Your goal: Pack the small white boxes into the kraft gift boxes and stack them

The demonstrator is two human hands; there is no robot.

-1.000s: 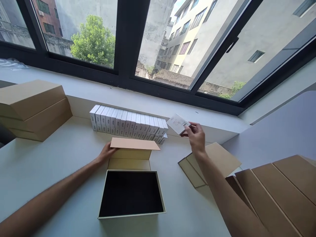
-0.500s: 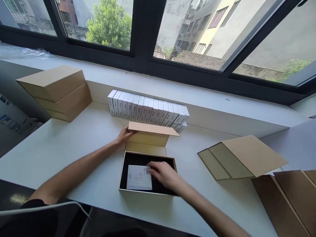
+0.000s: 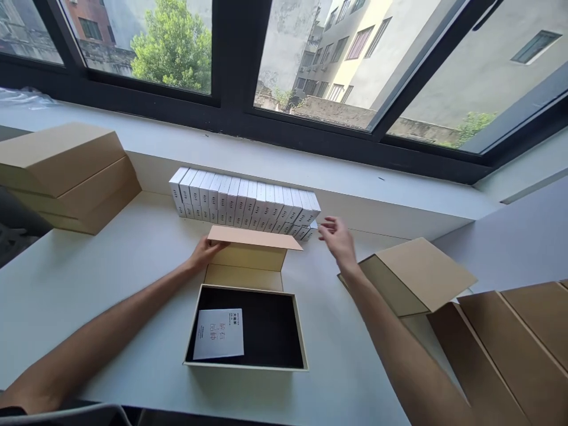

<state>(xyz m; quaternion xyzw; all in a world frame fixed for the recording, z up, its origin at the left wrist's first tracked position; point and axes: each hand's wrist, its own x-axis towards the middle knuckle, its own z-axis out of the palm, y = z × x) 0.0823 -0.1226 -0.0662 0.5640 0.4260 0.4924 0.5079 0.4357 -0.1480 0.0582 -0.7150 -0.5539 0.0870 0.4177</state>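
A cardboard gift box (image 3: 302, 349) lies open on the white table, lined in black. Inside it, on the left, is a small white box (image 3: 218, 334) with printed characters. My left hand (image 3: 205, 253) grips the left edge of the raised lid (image 3: 252, 236), thumb and part of the fingers hidden behind it. My right hand (image 3: 338, 239) hovers beside the right end of a two-layer row of small white boxes (image 3: 244, 201). Its fingers are slightly curled and apart, with nothing in them.
Stacked brown boxes (image 3: 71, 171) stand at the left. A tilted open box (image 3: 417, 275) sits at the right, near more brown boxes (image 3: 510, 337). Behind the table (image 3: 146, 260) runs a white window sill (image 3: 248, 151) under dark-framed windows.
My right hand has left the small white box inside the gift box and moved up and right to the row's end. My left hand still holds the lid. The view has shifted right.
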